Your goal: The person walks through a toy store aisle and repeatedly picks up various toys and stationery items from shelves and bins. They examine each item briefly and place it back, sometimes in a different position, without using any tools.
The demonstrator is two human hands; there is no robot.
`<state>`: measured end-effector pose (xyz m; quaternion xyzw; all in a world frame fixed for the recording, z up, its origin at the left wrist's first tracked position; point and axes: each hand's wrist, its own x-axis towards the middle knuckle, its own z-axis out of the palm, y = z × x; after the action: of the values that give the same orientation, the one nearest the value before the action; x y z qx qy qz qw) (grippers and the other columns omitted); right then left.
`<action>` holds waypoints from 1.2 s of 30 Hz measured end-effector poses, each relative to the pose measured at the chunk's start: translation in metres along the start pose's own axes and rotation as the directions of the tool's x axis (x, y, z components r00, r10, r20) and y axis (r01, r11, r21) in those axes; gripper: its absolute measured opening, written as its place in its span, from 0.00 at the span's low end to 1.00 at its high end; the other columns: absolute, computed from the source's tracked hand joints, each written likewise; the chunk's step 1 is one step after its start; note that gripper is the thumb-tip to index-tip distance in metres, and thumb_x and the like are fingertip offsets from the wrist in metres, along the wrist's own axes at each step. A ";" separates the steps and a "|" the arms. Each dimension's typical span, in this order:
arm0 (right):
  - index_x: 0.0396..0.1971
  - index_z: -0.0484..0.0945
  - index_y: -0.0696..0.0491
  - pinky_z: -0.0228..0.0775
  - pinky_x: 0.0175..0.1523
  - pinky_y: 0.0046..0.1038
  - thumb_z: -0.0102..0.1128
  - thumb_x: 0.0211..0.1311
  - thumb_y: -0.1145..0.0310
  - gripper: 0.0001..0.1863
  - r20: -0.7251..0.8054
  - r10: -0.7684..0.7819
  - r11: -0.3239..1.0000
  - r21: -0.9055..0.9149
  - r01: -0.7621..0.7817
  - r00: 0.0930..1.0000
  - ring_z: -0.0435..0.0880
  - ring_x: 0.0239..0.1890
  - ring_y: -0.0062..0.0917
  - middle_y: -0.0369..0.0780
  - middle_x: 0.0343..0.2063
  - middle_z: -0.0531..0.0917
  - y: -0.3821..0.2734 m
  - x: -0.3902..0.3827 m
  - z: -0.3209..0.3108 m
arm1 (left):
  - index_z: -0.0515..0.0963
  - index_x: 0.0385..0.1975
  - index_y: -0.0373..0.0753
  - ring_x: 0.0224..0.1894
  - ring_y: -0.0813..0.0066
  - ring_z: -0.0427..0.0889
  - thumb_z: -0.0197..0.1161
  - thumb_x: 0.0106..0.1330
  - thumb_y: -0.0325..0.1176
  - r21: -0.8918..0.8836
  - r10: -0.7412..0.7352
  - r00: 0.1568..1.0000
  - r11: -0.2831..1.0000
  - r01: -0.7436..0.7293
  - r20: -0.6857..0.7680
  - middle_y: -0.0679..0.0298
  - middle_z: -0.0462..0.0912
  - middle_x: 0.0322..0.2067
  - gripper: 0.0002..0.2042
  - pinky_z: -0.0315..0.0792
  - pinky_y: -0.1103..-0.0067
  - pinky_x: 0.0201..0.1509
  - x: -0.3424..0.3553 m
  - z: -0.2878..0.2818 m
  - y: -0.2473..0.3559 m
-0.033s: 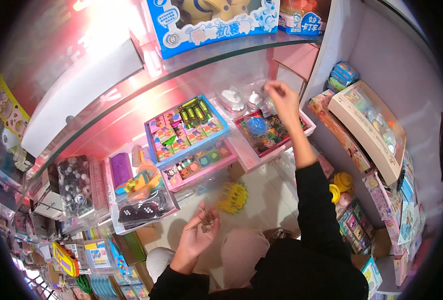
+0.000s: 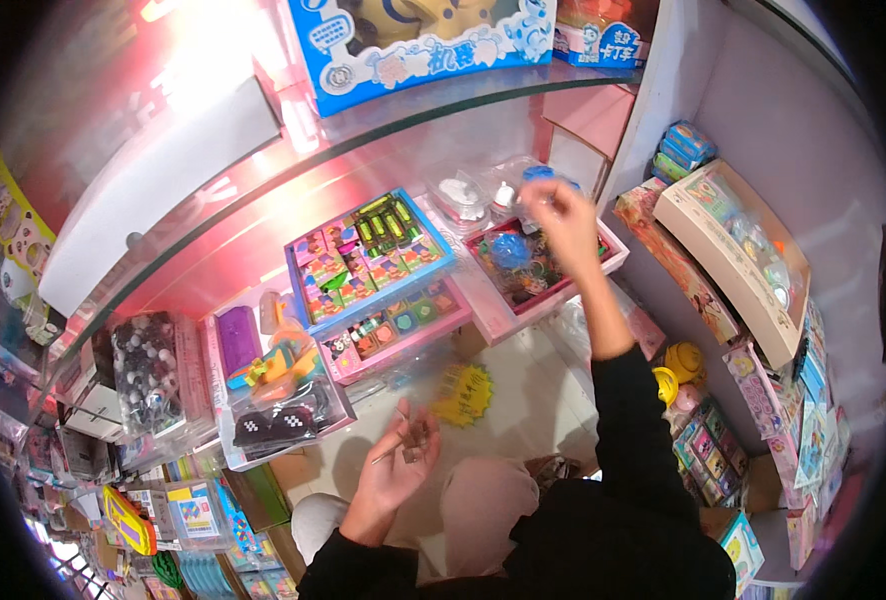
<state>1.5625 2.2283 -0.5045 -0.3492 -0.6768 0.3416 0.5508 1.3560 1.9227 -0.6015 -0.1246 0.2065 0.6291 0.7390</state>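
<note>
My right hand (image 2: 563, 228) is raised over the back right of the shelf, fingers bent and smeared by motion. At its fingertips shows a small blue thing (image 2: 538, 174); whether the fingers grip it I cannot tell. Just below the hand sits a pink tray (image 2: 493, 318) of small mixed trinkets, with a round blue item (image 2: 510, 250) on top. Lower in the middle, my left hand (image 2: 395, 468) is palm up with curled fingers around small brownish, square-looking pieces (image 2: 415, 440) and something thin like a stick, too small to name.
Left of the tray lie a blue-edged box of small colourful packs (image 2: 371, 255) and a pink box (image 2: 403, 325). Farther left is a white box with dark pixel-style glasses (image 2: 273, 425). Above runs a glass shelf edge (image 2: 403, 118). Clear packages (image 2: 460, 198) lie behind the tray.
My right hand has shifted slightly down and left, and the blue thing now shows at its fingertips. My left hand stays in place with the small pieces.
</note>
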 end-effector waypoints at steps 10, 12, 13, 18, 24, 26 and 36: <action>0.38 0.83 0.53 0.74 0.47 0.36 0.63 0.60 0.66 0.09 0.289 -0.197 0.868 -0.393 0.303 0.937 0.83 0.41 0.36 0.41 0.32 0.84 -0.038 -0.066 -0.004 | 0.80 0.51 0.54 0.53 0.69 0.74 0.57 0.71 0.47 -0.076 -0.247 0.947 0.961 0.267 0.206 0.69 0.75 0.50 0.13 0.76 0.72 0.50 0.030 0.003 -0.021; 0.36 0.82 0.56 0.72 0.41 0.38 0.65 0.59 0.60 0.14 0.087 -0.189 0.704 -0.682 0.197 0.978 0.81 0.39 0.38 0.44 0.30 0.82 -0.008 -0.020 -0.005 | 0.81 0.48 0.53 0.49 0.71 0.75 0.57 0.72 0.43 -0.147 -0.301 0.930 0.931 0.335 0.211 0.69 0.76 0.45 0.11 0.78 0.74 0.45 0.032 -0.003 -0.022; 0.35 0.81 0.56 0.73 0.44 0.39 0.67 0.56 0.57 0.17 0.036 -0.212 0.573 -0.805 0.154 0.977 0.81 0.42 0.38 0.45 0.31 0.82 0.010 -0.002 0.001 | 0.81 0.47 0.52 0.47 0.71 0.75 0.56 0.73 0.42 -0.121 -0.292 0.941 0.942 0.314 0.170 0.69 0.76 0.43 0.10 0.78 0.75 0.44 0.031 -0.006 -0.022; 0.30 0.80 0.56 0.76 0.43 0.42 0.68 0.51 0.59 0.15 -0.020 -0.088 0.454 -0.891 0.022 0.996 0.84 0.36 0.42 0.46 0.30 0.83 0.074 0.031 -0.007 | 0.81 0.45 0.49 0.45 0.72 0.76 0.56 0.73 0.38 -0.046 -0.177 0.979 0.982 0.183 0.100 0.69 0.76 0.41 0.09 0.77 0.76 0.41 0.016 -0.016 -0.010; 0.28 0.82 0.60 0.78 0.34 0.29 0.68 0.51 0.67 0.11 -0.315 0.093 0.956 -0.238 -0.174 0.944 0.86 0.26 0.25 0.42 0.24 0.86 0.064 0.027 -0.081 | 0.78 0.43 0.48 0.45 0.70 0.78 0.59 0.71 0.34 0.021 0.015 0.994 1.000 -0.017 0.104 0.66 0.78 0.43 0.05 0.77 0.76 0.44 -0.017 -0.056 0.028; 0.32 0.81 0.62 0.77 0.34 0.26 0.69 0.53 0.65 0.15 -0.253 0.134 0.989 -0.023 -0.144 0.958 0.85 0.26 0.20 0.40 0.24 0.85 0.055 0.025 -0.087 | 0.75 0.47 0.50 0.47 0.71 0.78 0.59 0.71 0.34 0.137 0.057 0.996 0.988 -0.067 0.072 0.66 0.78 0.45 0.08 0.78 0.75 0.45 -0.022 -0.070 0.031; 0.47 0.81 0.59 0.75 0.44 0.20 0.59 0.69 0.64 0.15 -0.117 -0.020 0.994 -0.107 0.007 0.993 0.84 0.37 0.17 0.36 0.37 0.86 -0.001 0.002 -0.049 | 0.65 0.65 0.50 0.53 0.66 0.79 0.58 0.72 0.34 0.525 0.069 0.995 0.845 -0.098 0.074 0.59 0.74 0.55 0.22 0.80 0.73 0.50 -0.028 -0.082 0.037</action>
<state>1.6100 2.2329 -0.4949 -0.3928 -0.6627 0.2803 0.5726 1.3041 1.8678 -0.6582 0.1089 0.3570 0.5827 0.7219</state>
